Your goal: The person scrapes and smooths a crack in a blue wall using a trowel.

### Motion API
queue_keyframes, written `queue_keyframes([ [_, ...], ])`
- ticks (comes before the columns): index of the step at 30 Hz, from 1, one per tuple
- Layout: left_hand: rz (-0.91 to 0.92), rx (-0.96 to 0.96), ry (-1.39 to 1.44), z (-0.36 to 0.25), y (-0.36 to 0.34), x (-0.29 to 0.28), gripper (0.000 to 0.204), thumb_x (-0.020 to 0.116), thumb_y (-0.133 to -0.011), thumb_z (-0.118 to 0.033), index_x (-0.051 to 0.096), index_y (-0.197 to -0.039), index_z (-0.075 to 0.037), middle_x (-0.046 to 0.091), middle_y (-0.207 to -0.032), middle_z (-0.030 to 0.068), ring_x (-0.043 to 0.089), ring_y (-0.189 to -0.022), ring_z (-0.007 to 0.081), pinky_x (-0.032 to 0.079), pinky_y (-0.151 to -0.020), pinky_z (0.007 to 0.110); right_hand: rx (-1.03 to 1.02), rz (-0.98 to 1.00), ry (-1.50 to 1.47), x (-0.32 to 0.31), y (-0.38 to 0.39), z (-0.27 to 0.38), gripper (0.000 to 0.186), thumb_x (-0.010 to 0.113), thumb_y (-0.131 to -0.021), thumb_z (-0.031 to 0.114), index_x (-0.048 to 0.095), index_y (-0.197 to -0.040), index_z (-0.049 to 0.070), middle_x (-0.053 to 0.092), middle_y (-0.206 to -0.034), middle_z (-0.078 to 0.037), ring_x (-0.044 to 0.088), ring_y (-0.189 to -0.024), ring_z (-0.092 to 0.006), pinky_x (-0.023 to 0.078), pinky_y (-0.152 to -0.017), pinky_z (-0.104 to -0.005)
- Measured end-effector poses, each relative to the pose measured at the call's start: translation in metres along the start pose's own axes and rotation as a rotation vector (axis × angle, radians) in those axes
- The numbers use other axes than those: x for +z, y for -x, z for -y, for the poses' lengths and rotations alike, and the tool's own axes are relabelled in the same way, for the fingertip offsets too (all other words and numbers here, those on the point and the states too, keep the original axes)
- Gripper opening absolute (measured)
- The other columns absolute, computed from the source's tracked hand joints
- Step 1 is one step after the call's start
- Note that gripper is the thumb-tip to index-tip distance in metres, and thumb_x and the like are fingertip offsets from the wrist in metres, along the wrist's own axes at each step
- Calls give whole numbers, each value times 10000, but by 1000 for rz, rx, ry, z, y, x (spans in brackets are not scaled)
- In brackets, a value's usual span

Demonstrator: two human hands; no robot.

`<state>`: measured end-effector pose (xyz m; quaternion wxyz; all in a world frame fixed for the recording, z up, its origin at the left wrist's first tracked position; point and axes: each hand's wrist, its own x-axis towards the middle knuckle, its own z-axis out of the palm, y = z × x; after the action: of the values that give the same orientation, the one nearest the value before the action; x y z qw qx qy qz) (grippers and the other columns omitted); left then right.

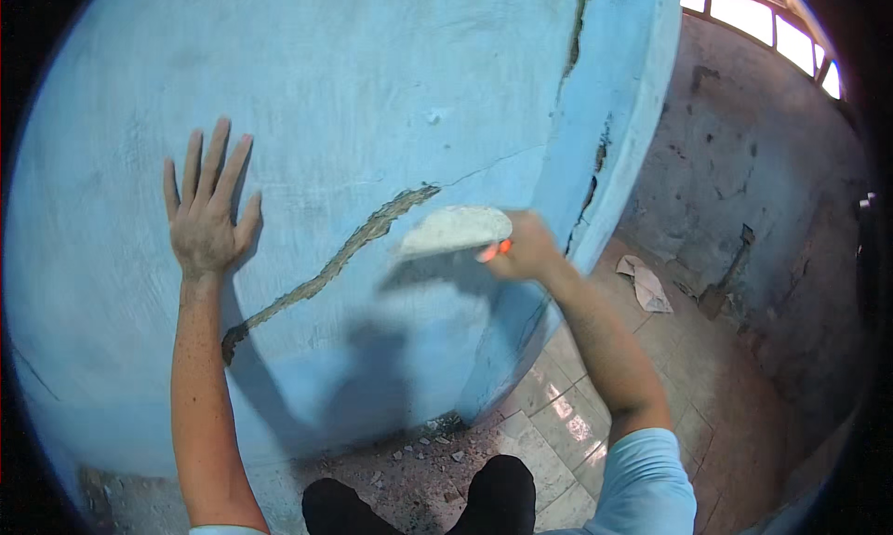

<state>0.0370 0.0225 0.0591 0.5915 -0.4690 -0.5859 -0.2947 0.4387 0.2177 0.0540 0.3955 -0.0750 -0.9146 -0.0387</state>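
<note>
My left hand (205,207) lies flat on the light blue wall (353,88), fingers spread and pointing up. It is left of a long, rough crack (339,260) that runs slanting up to the right through the plaster. Right of the crack's upper end, my right hand (523,247) grips a trowel (456,230) by its orange handle. The pale, whitish blade points left and is slightly blurred. A shadow of it falls on the wall just below. Whether the blade touches the wall, I cannot tell.
More cracks (593,177) run down near the wall's right corner. Plaster rubble (428,447) lies at the wall's foot, near my dark-clad legs (502,493). To the right are floor tiles (567,423), a crumpled pale sheet (645,284) and a stained grey-blue wall (735,153).
</note>
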Motion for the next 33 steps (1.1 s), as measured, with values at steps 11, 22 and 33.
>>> queue_keyframes([
  [11,-3,49,-39,-8,0,1,682,579,-959,-373,432,-1619,-285,297,-1743,-32,205,-1623,242,57,-1327,555,578,-674,-691,141,103,119,165,691,-1011,155,644,-1078,12,605,-726,-5,558,-609,-88,474,-557,-294],
  [22,-18,59,-24,-6,2,9,658,578,-973,-419,442,-1609,-316,290,-1744,-62,209,-1620,235,42,-1325,557,611,-1566,-585,179,-47,111,207,630,-957,22,593,-1157,-10,602,-871,-49,565,-642,-123,466,-571,-288],
  [33,0,68,0,-19,-3,8,668,551,-1004,-446,391,-1638,-306,257,-1757,-44,187,-1627,265,42,-1317,576,862,-1363,-828,181,-35,91,42,567,-933,-32,550,-903,-7,601,-802,-64,558,-590,-165,475,-542,-325],
])
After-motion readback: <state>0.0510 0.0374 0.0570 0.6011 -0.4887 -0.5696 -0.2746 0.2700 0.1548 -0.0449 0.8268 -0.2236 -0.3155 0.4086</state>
